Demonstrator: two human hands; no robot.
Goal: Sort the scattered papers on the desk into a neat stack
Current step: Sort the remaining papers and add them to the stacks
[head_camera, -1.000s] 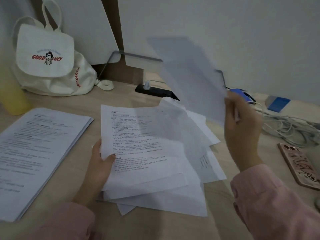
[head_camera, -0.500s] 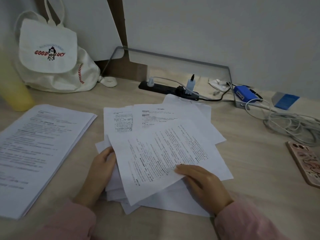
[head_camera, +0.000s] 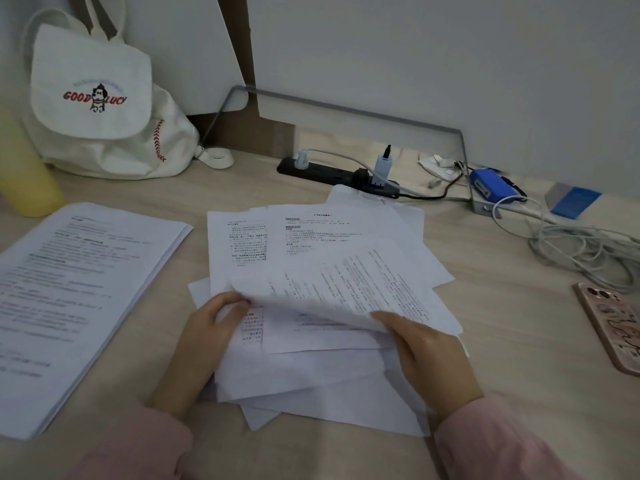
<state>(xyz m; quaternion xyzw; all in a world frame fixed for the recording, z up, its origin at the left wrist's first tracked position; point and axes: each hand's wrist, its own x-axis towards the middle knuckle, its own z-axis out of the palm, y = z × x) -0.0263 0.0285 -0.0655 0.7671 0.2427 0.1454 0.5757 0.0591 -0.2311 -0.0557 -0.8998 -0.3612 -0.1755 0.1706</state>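
A loose pile of several printed white sheets lies fanned out at the desk's middle. The top sheet is tilted, with its near edge curled up off the pile. My right hand grips that near edge at its right end, thumb on top. My left hand holds the pile's left side and pinches the same sheet's left corner. A neat stack of printed pages rests on the desk to the left, apart from the pile.
A white drawstring bag and a yellow bottle stand at the back left. A black power strip, a blue box and coiled white cables line the back right. A phone in a pink case lies at the right edge.
My right hand brought a raised sheet down onto the pile a second ago. Since then both hands have lifted that top sheet's near edge, showing the pages beneath.
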